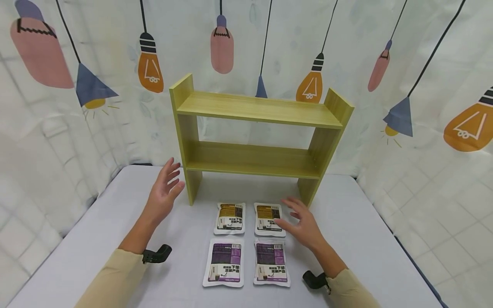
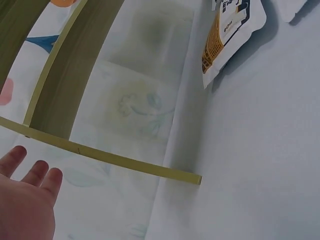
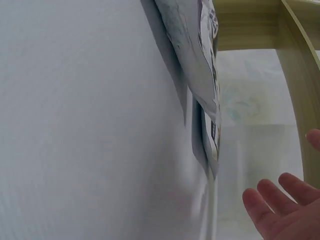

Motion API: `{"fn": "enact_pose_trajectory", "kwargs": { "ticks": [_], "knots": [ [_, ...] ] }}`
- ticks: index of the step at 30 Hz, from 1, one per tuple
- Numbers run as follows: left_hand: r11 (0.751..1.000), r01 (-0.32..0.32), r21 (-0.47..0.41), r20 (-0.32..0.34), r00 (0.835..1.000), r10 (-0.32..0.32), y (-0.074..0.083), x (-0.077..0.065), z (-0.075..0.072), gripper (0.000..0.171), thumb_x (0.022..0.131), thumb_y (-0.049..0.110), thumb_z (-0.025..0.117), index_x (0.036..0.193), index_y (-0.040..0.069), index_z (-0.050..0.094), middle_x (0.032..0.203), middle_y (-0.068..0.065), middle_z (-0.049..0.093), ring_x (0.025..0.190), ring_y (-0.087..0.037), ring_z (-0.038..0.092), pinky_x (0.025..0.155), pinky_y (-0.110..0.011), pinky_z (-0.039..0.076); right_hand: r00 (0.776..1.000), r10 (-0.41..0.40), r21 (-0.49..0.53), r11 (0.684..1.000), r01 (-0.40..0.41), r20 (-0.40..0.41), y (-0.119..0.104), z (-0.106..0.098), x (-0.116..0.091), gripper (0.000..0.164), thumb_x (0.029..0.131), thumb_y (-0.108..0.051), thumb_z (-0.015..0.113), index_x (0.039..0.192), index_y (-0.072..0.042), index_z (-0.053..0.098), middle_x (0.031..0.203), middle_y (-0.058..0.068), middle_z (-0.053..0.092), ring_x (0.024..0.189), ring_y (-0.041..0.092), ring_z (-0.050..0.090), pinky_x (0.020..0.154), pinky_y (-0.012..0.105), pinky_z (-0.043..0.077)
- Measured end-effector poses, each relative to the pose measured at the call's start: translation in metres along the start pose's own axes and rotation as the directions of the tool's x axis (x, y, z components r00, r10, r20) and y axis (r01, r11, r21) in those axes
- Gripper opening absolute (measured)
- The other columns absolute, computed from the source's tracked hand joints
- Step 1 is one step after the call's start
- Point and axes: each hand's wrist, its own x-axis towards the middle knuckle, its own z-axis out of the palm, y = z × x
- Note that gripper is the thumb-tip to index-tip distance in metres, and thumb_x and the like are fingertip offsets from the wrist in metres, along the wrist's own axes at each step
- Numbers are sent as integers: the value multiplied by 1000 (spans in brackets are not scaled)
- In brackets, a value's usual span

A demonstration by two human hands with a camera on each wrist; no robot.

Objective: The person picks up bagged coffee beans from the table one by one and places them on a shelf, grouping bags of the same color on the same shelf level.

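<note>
My left hand [image 1: 163,199] is raised beside the left side panel of a yellow-green wooden shelf [image 1: 254,160], fingers loosely spread and holding nothing. My right hand [image 1: 302,222] hovers by the right edge of a white pouch with a gold label [image 1: 268,219], also holding nothing. Left of that pouch lies another gold-labelled pouch [image 1: 230,218]. Nearer to me lie two white pouches with purple labels, a left purple pouch [image 1: 224,262] and a right purple pouch [image 1: 271,262]. In the left wrist view the left fingers [image 2: 36,172] stand just apart from the shelf's side panel [image 2: 125,157].
The shelf has two boards and stands at the back of a table with a white cloth [image 1: 185,273]. Behind it hangs a white curtain [image 1: 246,42] printed with lamps and bulbs. Black wrist cameras, a left one [image 1: 158,254] and a right one [image 1: 313,280], sit on my wrists.
</note>
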Motion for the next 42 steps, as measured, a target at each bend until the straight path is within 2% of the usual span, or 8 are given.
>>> {"fn": "enact_pose_trajectory", "kwargs": {
  "ticks": [11,14,17,21,25,31,37,42],
  "knots": [
    [1000,29,-2,-73,997,-29,2,18,4,75,104,28,60,165,26,18,163,-15,36,147,-38,40,114,-15,39,1000,18,64,998,-18,8,1,12,6,63,86,-33,84,143,-16,61,155,20,46,142,40,47,108,54,50],
    [999,47,9,-77,996,-46,5,23,6,75,104,32,61,165,28,18,164,-11,36,147,-36,41,118,-27,40,999,36,68,997,-37,13,2,15,10,63,86,-33,84,142,-14,62,154,17,49,141,38,49,108,52,51],
    [998,63,18,-86,994,-61,7,29,9,76,103,35,60,166,26,18,164,-9,36,146,-34,42,119,-46,39,998,55,58,997,-56,16,4,18,14,64,86,-35,84,141,-11,62,152,14,52,140,36,51,107,51,51],
    [998,66,6,-117,991,-65,8,36,12,76,103,39,60,165,20,20,162,-10,38,144,-33,45,118,-57,37,996,86,50,995,-87,20,4,20,18,65,85,-35,84,140,-8,63,150,14,55,139,36,52,107,52,52],
    [998,61,-4,-158,986,-61,11,43,12,73,103,39,60,164,19,25,159,-11,42,142,-33,47,118,-58,37,992,122,56,991,-123,22,5,21,21,65,84,-35,85,139,-8,63,148,14,57,135,39,55,106,52,52],
    [996,87,31,-196,977,-79,14,50,12,71,102,43,59,163,21,28,157,-12,45,139,-32,50,117,-55,41,984,177,24,984,-177,23,9,24,25,65,84,-41,84,138,-11,65,146,14,60,126,41,62,101,53,55],
    [995,77,60,-240,969,-60,14,57,15,68,102,41,60,160,15,35,151,-15,49,133,-31,54,113,-55,45,980,199,-26,980,-199,7,10,26,28,62,82,-42,85,134,-13,68,140,15,65,114,40,68,93,54,58],
    [996,55,77,-288,957,-30,13,62,17,64,101,38,61,157,14,41,145,-15,52,125,-29,58,108,-53,50,979,202,-66,977,-201,7,8,26,28,61,81,-40,86,132,-12,70,135,14,68,104,33,70,80,45,60]
  ]
}}
